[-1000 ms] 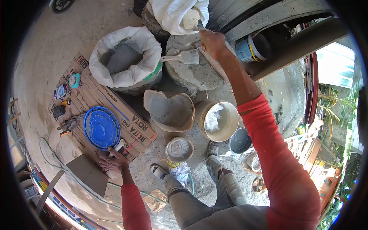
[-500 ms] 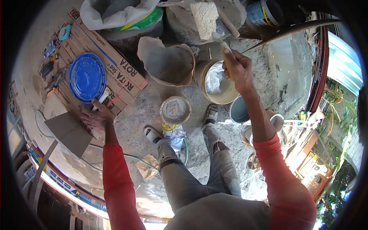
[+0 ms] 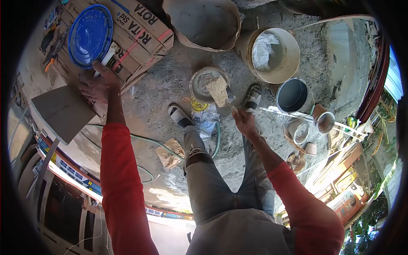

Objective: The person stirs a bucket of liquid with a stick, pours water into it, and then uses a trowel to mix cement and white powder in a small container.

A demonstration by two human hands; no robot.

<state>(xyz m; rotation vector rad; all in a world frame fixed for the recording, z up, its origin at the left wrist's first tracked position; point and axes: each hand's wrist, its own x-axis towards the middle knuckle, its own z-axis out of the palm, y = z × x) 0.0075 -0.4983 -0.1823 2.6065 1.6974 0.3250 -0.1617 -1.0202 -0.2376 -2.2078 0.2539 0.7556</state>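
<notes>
My right hand is closed around the handle of a trowel loaded with a pale, crumbly powder. The load overlaps the right rim of a small round tub holding greyish material; whether they touch cannot be told. My left hand is closed on a white handle, beside a blue bucket lid lying on cardboard boxes. A flat grey board or wide blade extends below the left hand; its join to the handle is hidden.
Beyond the tub stand a large cut-open container and a cream bucket with a white bag inside. A dark bucket and smaller pots are at the right. A green hose and torn paper lie near my feet.
My right hand has brought the loaded trowel from near the sacks at the back down and left to the small tub. The view has tilted downward. My left hand keeps its grip.
</notes>
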